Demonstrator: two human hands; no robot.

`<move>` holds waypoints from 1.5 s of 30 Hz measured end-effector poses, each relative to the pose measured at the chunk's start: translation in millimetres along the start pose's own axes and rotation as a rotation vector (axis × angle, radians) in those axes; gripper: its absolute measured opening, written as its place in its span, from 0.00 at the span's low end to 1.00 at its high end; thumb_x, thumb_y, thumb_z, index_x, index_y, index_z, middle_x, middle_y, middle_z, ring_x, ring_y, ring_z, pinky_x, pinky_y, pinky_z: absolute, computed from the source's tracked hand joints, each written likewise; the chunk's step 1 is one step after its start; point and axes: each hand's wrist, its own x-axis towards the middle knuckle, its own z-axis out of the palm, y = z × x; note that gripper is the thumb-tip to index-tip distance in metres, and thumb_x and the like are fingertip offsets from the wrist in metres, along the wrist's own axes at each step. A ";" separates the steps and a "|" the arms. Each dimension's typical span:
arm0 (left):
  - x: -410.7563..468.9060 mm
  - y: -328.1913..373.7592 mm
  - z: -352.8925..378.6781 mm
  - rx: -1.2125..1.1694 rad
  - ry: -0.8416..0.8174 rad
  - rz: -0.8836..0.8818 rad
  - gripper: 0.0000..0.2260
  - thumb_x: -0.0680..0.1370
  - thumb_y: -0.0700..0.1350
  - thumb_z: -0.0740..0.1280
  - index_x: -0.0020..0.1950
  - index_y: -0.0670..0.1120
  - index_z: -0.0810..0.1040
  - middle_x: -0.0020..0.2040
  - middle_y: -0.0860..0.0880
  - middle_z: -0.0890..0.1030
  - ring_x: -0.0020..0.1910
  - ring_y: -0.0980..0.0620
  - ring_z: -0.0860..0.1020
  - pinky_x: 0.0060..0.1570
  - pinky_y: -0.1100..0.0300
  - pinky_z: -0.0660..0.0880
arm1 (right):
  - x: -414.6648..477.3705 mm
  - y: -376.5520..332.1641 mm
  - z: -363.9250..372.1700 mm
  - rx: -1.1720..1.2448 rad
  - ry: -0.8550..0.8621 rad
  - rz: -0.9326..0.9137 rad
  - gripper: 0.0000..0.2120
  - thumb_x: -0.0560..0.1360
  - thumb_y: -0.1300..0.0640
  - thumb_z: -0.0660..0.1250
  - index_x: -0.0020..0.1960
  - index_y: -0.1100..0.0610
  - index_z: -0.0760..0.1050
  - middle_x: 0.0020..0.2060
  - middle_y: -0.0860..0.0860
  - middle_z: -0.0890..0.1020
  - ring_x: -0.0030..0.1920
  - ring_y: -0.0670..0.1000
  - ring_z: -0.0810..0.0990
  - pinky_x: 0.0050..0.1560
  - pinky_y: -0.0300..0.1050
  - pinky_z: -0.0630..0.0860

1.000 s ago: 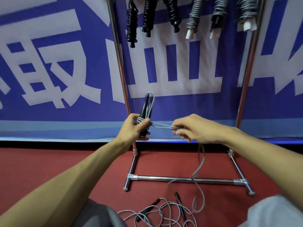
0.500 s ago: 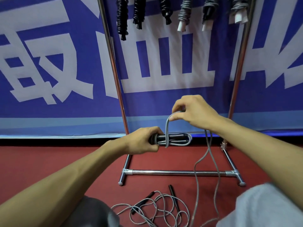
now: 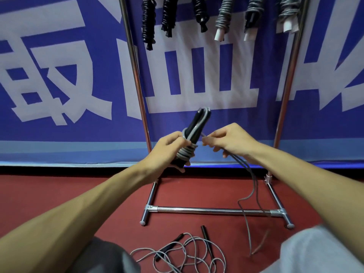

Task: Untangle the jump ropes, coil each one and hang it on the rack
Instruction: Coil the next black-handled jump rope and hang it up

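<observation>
My left hand [image 3: 171, 148] grips a grey jump rope's black handles [image 3: 194, 127], which tilt up and to the right with several turns of grey cord [image 3: 185, 152] wound round their lower end. My right hand [image 3: 229, 141] pinches the loose doubled cord [image 3: 254, 182] just right of the handles; the cord hangs down to the floor across the rack's bottom bar. Another grey jump rope [image 3: 183, 255] with black handles lies tangled on the red floor between my knees. Several coiled ropes [image 3: 222, 16], black and grey, hang from the top of the metal rack [image 3: 136, 79].
The rack's chrome base bar [image 3: 212, 210] and feet stand on the red floor right in front of me. A blue banner [image 3: 59, 75] with white characters covers the wall behind. My knees [image 3: 315, 251] fill the lower corners.
The handles went from upright to lying level and now tilt up to the right. My right hand dropped from above them to their right side, and more cord is wound on.
</observation>
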 end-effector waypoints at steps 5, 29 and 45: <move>7.9 0.0 -4.4 -0.152 0.133 -0.085 0.11 0.79 0.42 0.58 0.53 0.39 0.77 0.41 0.41 0.80 0.33 0.46 0.78 0.32 0.57 0.75 | -3.7 -2.3 7.9 -0.095 -0.244 0.074 0.07 0.76 0.59 0.69 0.47 0.63 0.79 0.35 0.53 0.81 0.33 0.51 0.82 0.27 0.40 0.76; 4.3 -26.4 -6.7 0.794 -0.340 0.083 0.10 0.75 0.48 0.72 0.47 0.57 0.71 0.36 0.57 0.73 0.32 0.60 0.70 0.38 0.67 0.68 | -2.6 -5.0 -2.3 -0.542 0.052 -0.301 0.04 0.76 0.50 0.69 0.48 0.47 0.82 0.39 0.44 0.83 0.44 0.48 0.79 0.44 0.46 0.75; 0.1 2.0 -14.6 0.126 -0.048 -0.053 0.09 0.78 0.42 0.61 0.48 0.50 0.80 0.40 0.45 0.82 0.34 0.46 0.77 0.39 0.52 0.74 | -8.6 -5.9 0.9 -0.082 -0.047 -0.028 0.11 0.74 0.49 0.72 0.41 0.57 0.83 0.30 0.51 0.82 0.23 0.48 0.73 0.25 0.37 0.72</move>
